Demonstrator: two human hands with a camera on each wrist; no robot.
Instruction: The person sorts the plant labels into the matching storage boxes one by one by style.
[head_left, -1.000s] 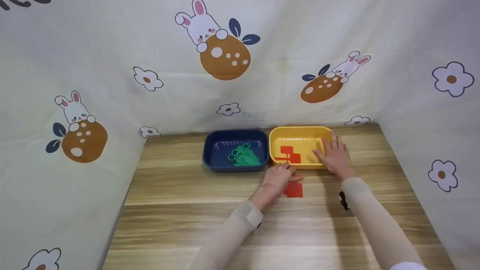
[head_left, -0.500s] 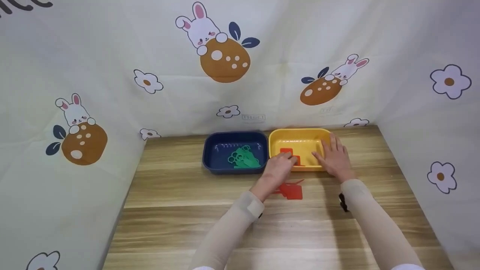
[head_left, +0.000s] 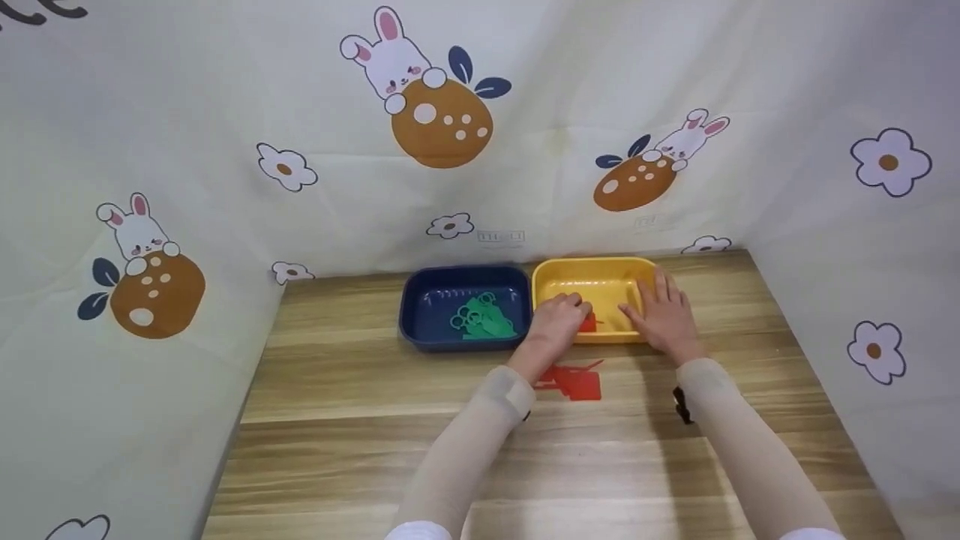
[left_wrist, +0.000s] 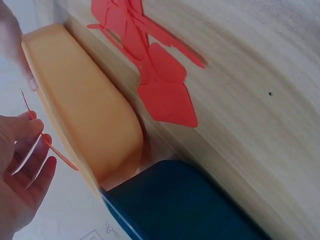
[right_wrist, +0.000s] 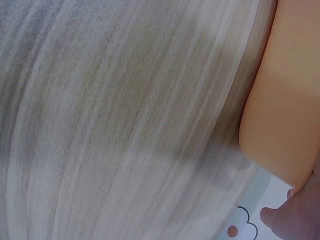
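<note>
Firstly, head view: yellow box (head_left: 619, 337), on the wooden table (head_left: 375, 405); blue box (head_left: 450, 346) directly beside it at 9 o'clock, green pieces (head_left: 491, 324) inside toward 4 o'clock. Left hand (head_left: 556, 322), over the yellow box's 7 o'clock corner, fingers bent. Red pieces in the box (head_left: 589, 323), partly hidden by that hand. Loose red pieces (head_left: 585, 385), overlapping on the table at 6 o'clock. Right hand (head_left: 670, 319), resting at the box's 3 o'clock rim, fingers fairly straight and spread, thumb inward.

Left wrist view: left hand near 9 o'clock, thumb and fingertips pinching one thin red piece (left_wrist: 64, 158), edge-on. Risk: so slight a pinch could let it twist or drop into the wrong box, the blue one lying close.

Right wrist view: box at 3 o'clock, right hand cropped near 4 o'clock. Risk: heavy leaning could tip or slide the box.
</note>
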